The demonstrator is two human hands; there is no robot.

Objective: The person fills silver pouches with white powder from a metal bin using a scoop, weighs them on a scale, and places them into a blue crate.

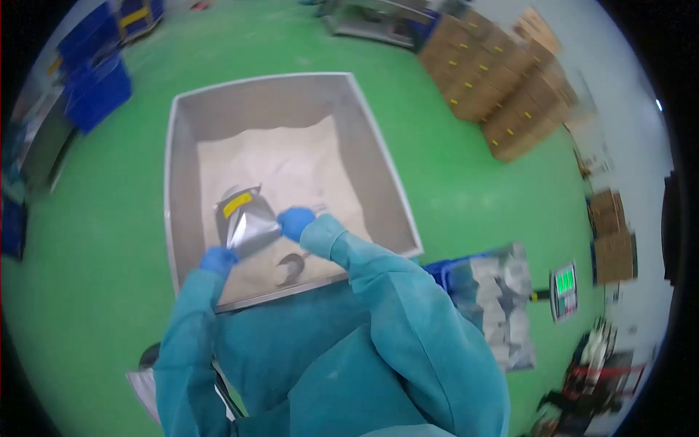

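Left hand [219, 260] and right hand [295, 223], fingers grasping a silver pouch [251, 226] over pale powder [280, 167] near left in a bin [269, 113], apparently steady it, blur obscuring its mouth; the next move calls for an even grip.

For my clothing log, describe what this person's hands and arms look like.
The left hand and the right hand are both gloved in bright blue. The left sleeve and the right sleeve are long, loose and teal, creased along the arm and reaching the wrists. No markings can be made out; blur hides finer detail.
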